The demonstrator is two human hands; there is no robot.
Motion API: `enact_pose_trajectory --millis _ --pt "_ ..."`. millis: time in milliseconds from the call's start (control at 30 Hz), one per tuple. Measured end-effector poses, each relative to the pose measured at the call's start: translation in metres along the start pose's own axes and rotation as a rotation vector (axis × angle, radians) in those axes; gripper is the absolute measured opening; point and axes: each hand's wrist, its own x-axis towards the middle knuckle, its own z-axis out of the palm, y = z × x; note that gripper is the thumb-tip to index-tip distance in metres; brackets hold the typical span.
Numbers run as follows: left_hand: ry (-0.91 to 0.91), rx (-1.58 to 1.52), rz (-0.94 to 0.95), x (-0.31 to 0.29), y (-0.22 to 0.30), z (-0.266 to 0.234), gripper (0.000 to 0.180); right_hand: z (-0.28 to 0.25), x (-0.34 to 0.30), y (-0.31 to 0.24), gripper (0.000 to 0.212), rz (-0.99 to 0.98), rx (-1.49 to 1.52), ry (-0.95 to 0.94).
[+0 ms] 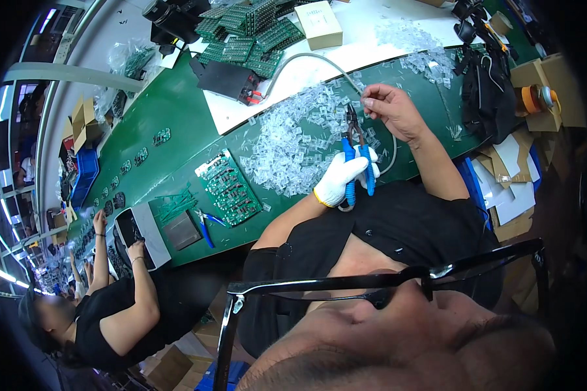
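My left hand (338, 180), in a white glove, is closed round the blue handles of a pair of pliers (370, 176). Their dark jaws point away from me, over a spread of small clear plastic pieces (284, 143). Just right of the jaws is my right hand (395, 112), bare, with thumb and fingertips pinched together. Whatever is between those fingertips is too small to make out. A grey cable (319, 57) runs from a black box (225, 79) with red terminals, passes by my right hand and bends down toward the pliers; its end is hidden.
Left of the clear pieces lie a green circuit board panel (228, 189), blue-handled cutters (205, 227) and green strips (176, 203). Stacked green panels (251, 29) and a pale box (319, 26) stand at the back. A co-worker (117, 313) sits at left by a grey tray (151, 238).
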Motion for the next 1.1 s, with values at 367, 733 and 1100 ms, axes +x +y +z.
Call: enact_pose_trajectory --millis 367,733,1100 --pt "-0.036 0.025 -0.034 -0.002 0.004 0.001 0.052 0.006 0.0 0.004 0.025 0.018 -0.053 0.044" --pt "-0.026 0.003 -0.03 0.002 -0.003 -0.002 0.052 0.005 0.0 0.009 0.019 0.044 0.032 0.057" --pt "-0.038 0.009 -0.055 0.002 -0.003 -0.001 0.052 0.007 0.0 0.012 0.018 0.03 0.071 0.078"
